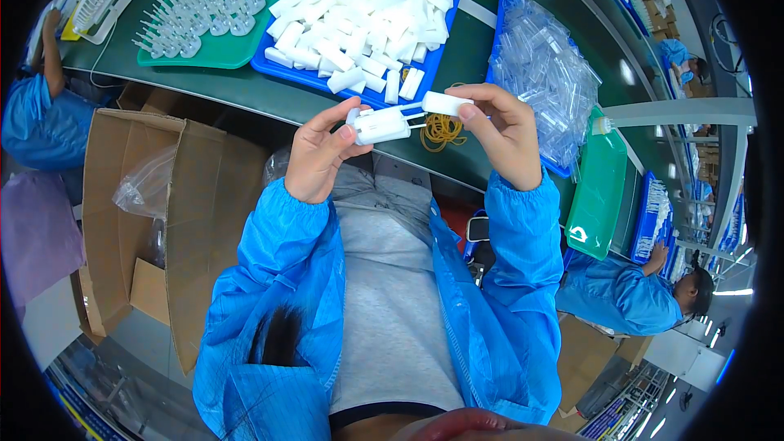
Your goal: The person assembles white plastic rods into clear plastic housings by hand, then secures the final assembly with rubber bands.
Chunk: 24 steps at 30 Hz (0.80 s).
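Note:
Both hands are raised over the near edge of the bench. My left hand [320, 151] grips a white plastic pronged part [382, 126] between thumb and fingers, its two thin prongs pointing right. Pinched in my right hand [508, 126] is a small white plastic block [445, 104], held at the tip of the upper prong. Whether the two pieces touch is too small to tell. Just below the block, a bundle of yellow rubber bands [442, 132] lies on the bench edge.
A blue tray [269, 69] heaped with white blocks stands ahead. Left of it, a green tray [220, 57] carries upright pronged parts. To the right are a blue tray [500, 20] of clear plastic pieces and a green tray [600, 188]. An open cardboard box [184, 196] stands at left. Co-workers sit both sides.

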Motion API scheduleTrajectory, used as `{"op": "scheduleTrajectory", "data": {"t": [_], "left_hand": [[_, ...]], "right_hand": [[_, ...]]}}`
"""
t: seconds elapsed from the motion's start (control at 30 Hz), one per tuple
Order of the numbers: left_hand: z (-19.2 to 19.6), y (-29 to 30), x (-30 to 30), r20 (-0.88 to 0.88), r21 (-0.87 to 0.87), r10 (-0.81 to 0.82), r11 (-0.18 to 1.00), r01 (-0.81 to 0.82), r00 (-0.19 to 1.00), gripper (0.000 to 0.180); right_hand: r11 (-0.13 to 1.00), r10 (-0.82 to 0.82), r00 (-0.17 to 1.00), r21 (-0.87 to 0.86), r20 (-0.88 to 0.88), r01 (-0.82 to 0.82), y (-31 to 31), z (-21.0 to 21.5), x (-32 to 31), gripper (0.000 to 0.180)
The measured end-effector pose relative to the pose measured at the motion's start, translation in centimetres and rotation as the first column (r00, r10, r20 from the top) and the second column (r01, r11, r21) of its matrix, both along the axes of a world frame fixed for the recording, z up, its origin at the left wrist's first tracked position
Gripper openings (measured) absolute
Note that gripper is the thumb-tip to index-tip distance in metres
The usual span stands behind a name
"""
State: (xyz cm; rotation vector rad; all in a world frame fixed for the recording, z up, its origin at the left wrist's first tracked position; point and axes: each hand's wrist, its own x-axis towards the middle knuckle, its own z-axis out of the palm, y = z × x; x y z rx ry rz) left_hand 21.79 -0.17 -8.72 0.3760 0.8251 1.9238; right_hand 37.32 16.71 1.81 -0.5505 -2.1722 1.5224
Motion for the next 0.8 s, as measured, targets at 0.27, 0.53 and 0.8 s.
{"op": "scheduleTrajectory", "data": {"t": [0.27, 0.53, 0.8], "left_hand": [[0.2, -0.3, 0.6, -0.041, 0.015, -0.022, 1.000, 0.022, 0.999, 0.040], [0.4, -0.3, 0.7, -0.128, 0.054, -0.024, 0.998, 0.031, 0.991, 0.038], [0.6, -0.3, 0.5, -0.151, 0.053, -0.018, 0.998, 0.027, 0.988, 0.039]], "right_hand": [[0.991, -0.006, 1.000, -0.132, 0.005, 0.007, -0.7, 0.4, 0.6, 0.020], [0.971, -0.023, 0.999, -0.235, 0.036, 0.030, 0.2, -0.4, 1.1, 0.023], [0.973, -0.096, 0.993, -0.215, -0.062, 0.081, -0.3, -0.5, 1.2, 0.024]]}}
